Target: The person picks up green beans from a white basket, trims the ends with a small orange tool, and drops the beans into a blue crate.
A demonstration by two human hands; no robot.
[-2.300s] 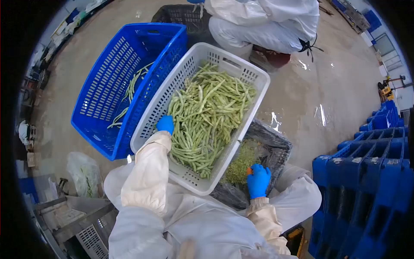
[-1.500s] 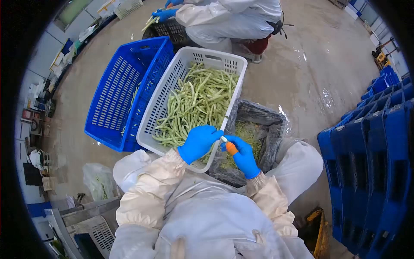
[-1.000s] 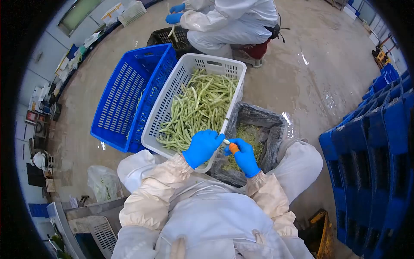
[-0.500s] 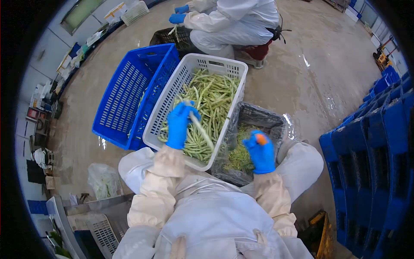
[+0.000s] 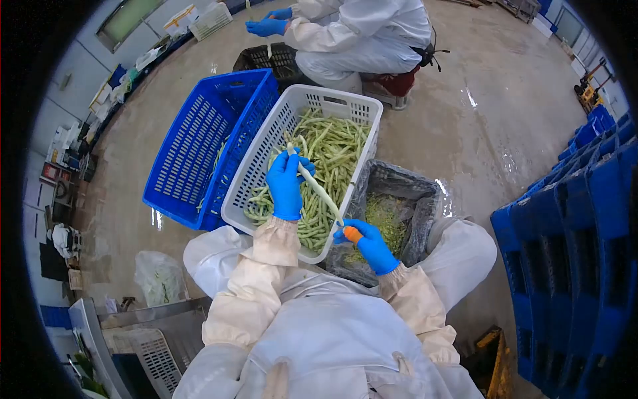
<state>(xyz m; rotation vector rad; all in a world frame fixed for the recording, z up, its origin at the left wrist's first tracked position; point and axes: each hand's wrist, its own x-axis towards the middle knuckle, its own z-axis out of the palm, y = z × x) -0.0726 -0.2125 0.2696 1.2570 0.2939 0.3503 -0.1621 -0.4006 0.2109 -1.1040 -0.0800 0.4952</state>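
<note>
My left hand (image 5: 286,186), in a blue glove, is closed on a long pale green bean (image 5: 318,191) above the white crate (image 5: 236,199). More green beans (image 5: 332,143) fill that crate. My right hand (image 5: 372,247), also gloved in blue, grips a small tool by its orange handle (image 5: 353,234); its tip is at the bean's lower end, and its blade is too small to make out. Below and beside my right hand, a black-lined crate (image 5: 425,189) holds green trimmings (image 5: 385,219).
An empty-looking blue crate (image 5: 193,146) adjoins the white one. Ahead, a co-worker (image 5: 362,40) sits on a low stool beside a dark crate (image 5: 252,58). Blue pallets (image 5: 565,259) stand at the right. A plastic bag (image 5: 159,278) lies at the left.
My right hand has moved left, from over the trimmings crate to the bean's lower end. My left hand has shifted slightly right with the bean. The co-worker's hands have moved left.
</note>
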